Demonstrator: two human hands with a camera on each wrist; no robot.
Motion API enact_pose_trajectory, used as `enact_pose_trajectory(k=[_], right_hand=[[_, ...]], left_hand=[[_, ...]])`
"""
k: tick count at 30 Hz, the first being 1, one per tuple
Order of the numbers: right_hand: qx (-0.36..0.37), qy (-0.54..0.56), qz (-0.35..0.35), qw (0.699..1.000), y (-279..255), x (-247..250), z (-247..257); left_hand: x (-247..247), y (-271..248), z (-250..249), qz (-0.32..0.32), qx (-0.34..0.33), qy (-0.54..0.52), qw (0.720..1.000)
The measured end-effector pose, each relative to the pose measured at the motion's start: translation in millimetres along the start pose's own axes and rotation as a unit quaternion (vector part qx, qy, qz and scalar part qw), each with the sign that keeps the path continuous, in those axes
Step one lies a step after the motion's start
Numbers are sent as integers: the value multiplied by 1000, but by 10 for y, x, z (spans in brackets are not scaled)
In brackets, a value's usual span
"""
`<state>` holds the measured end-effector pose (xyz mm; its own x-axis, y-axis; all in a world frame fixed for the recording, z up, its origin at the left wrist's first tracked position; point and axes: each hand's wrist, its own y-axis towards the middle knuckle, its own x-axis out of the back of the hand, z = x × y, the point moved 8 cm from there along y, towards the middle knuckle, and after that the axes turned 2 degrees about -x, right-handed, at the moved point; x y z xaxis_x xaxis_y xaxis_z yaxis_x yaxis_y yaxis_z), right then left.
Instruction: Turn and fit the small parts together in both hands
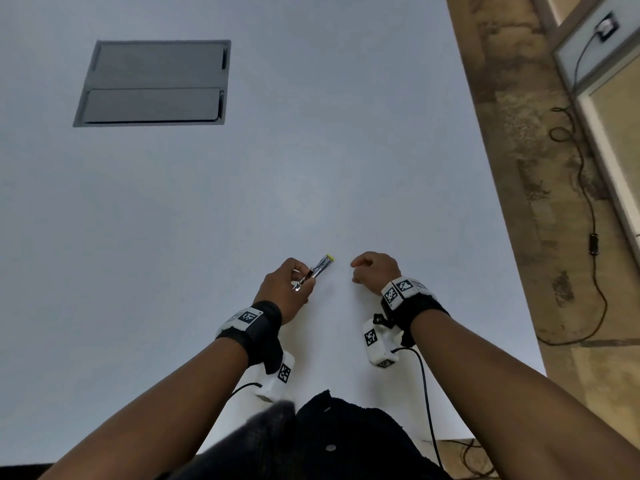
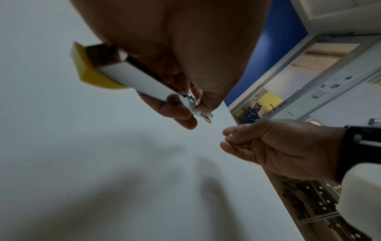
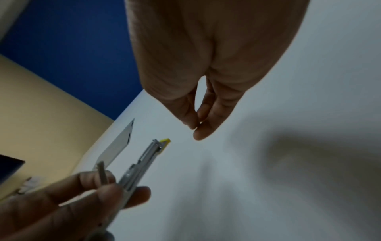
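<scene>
Holding one metal tool (image 1: 316, 274), left hand (image 1: 289, 289), right hand (image 1: 375, 270) empty

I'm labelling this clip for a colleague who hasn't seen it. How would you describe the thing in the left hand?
On the big white table, look near its front edge, at the left hand. It pinches a slim silver metal tool with a yellow end cap, the only shiny thing there; the right hand beside it holds nothing.

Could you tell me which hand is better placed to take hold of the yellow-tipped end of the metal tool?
Probably the right hand: it holds nothing, fingers loosely curled just beside the yellow tip of the metal tool. The left hand already grips the tool's other end.
</scene>
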<state>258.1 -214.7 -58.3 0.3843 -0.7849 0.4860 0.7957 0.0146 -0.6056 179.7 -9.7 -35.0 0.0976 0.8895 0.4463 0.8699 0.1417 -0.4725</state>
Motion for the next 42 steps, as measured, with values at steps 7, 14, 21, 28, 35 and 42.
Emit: enact_pose_trajectory(k=[7, 14, 21, 28, 35, 42], right_hand=[[33, 161, 19, 986, -128, 59, 262], [104, 122, 80, 984, -412, 140, 546], [148, 42, 66, 986, -527, 149, 641], [163, 53, 48, 984, -573, 194, 663], [161, 96, 46, 981, -568, 235, 669], [167, 46, 28, 984, -548, 200, 654]], left_hand=[[-81, -43, 12, 0, -3, 14, 1000], [-135, -147, -237, -9, -20, 23, 999], [-147, -164, -396, -9, -36, 15, 999], [-125, -197, -466, -17, -45, 12, 999], [-107, -191, -514, -17, -43, 11, 999], [-120, -216, -544, -12, -46, 21, 999]])
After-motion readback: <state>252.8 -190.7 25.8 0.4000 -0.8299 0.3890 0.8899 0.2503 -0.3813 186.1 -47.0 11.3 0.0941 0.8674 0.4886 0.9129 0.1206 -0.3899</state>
